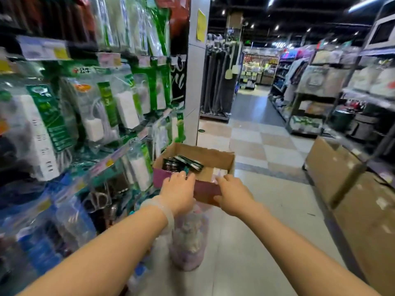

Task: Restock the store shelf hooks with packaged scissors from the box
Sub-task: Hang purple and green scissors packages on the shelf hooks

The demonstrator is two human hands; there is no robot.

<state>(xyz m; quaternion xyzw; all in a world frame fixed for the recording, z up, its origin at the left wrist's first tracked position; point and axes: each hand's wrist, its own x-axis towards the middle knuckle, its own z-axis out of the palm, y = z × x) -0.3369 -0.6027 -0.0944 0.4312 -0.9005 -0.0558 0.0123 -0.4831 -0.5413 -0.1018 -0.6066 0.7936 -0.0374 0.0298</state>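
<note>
Several packaged scissors point(185, 163) are lying fanned in the far-left part of the open cardboard box point(215, 155), which is sitting at twelve o'clock from the person, just beyond both hands. The left hand point(178, 190) is reaching over the near wall with its fingers curling down toward the packs; whether it is already pinching one, I cannot tell. The right hand point(232, 196) is lying against the near rim at one o'clock, fingers loosely bent, seemingly steadying it.

Trouble looks likeliest from the box tipping or sliding if the right hand lets go while the left is pulling, or from slick packs snagging on one another and spilling.

At nine o'clock the shelf hooks point(119, 129) are crowding close with hanging power strips point(126, 107), so a lifted pack may be knocking them. A plastic bag point(189, 238) is hanging below the box at six o'clock. Open tiled aisle point(256, 210) is stretching away at two o'clock, bounded by large cartons point(342, 189) at three.
</note>
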